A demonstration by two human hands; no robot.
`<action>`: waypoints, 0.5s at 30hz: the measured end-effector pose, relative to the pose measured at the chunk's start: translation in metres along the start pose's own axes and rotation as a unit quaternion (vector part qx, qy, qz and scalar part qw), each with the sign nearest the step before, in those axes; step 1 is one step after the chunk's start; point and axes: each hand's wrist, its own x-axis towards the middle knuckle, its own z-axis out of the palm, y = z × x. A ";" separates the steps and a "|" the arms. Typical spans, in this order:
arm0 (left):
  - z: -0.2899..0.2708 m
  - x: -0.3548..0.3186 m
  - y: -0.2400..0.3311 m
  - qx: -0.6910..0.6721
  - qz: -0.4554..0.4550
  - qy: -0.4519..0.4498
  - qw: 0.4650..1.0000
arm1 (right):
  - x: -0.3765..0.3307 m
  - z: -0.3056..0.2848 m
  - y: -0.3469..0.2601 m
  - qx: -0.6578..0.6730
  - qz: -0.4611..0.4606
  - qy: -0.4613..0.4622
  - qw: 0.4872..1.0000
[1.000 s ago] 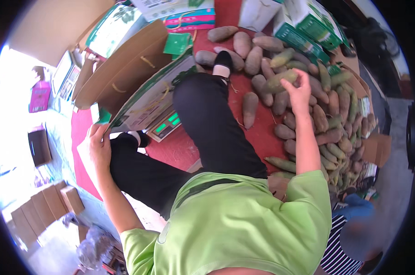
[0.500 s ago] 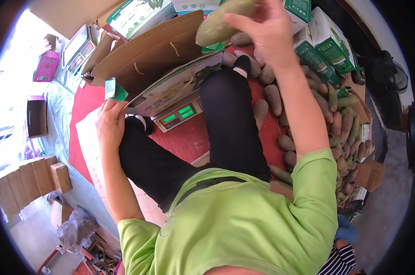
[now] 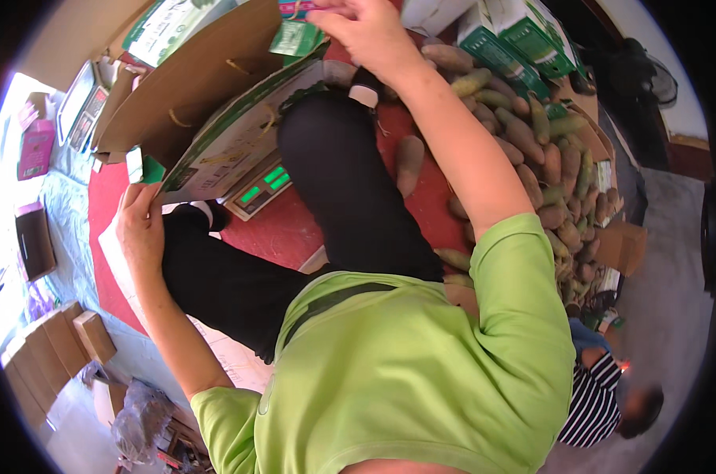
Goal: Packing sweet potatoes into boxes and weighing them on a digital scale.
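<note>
An open cardboard carton [image 3: 186,67] with rope handles and printed outer sides rests on a digital scale [image 3: 259,193] between my legs. The scale's display glows green. At the carton's near left corner, my left hand [image 3: 141,225] is closed on its edge beside a small green flap. My right hand [image 3: 370,39] is at the carton's far right corner, its fingers bent at a green flap [image 3: 296,38]. No tuber shows in that hand, though the top of the frame cuts off part of it. The carton's tall side hides its contents.
A heap of long brown and green tubers [image 3: 532,150] covers the floor to my right. Green-and-white cartons [image 3: 524,39] stand behind it. On the left are another scale [image 3: 85,118], a pink box [image 3: 35,150] and brown cartons [image 3: 46,355]. A person in stripes [image 3: 591,399] is at lower right.
The large green tuber has left my right hand, which has moved left to the carton's flap. My left hand keeps its hold. The view has shifted, and more of the striped person shows.
</note>
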 end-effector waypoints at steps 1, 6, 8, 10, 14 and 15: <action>0.000 0.000 -0.001 0.006 -0.004 -0.012 1.000 | -0.025 -0.011 -0.024 -0.080 0.128 0.055 0.987; 0.006 0.002 0.000 -0.005 0.003 -0.010 1.000 | -0.110 -0.096 0.063 -0.231 0.136 0.118 0.956; 0.004 0.000 0.000 0.002 0.007 -0.011 1.000 | -0.155 -0.111 0.084 -0.270 0.217 0.104 0.932; 0.005 0.001 0.000 0.025 -0.003 -0.016 1.000 | -0.209 -0.120 0.128 -0.299 0.237 0.096 0.919; 0.010 0.002 -0.011 0.016 0.034 -0.002 0.999 | -0.308 -0.128 0.197 -0.291 0.380 0.062 0.876; 0.010 0.001 -0.013 0.019 0.034 -0.005 0.999 | -0.321 -0.124 0.205 -0.287 0.382 0.061 0.876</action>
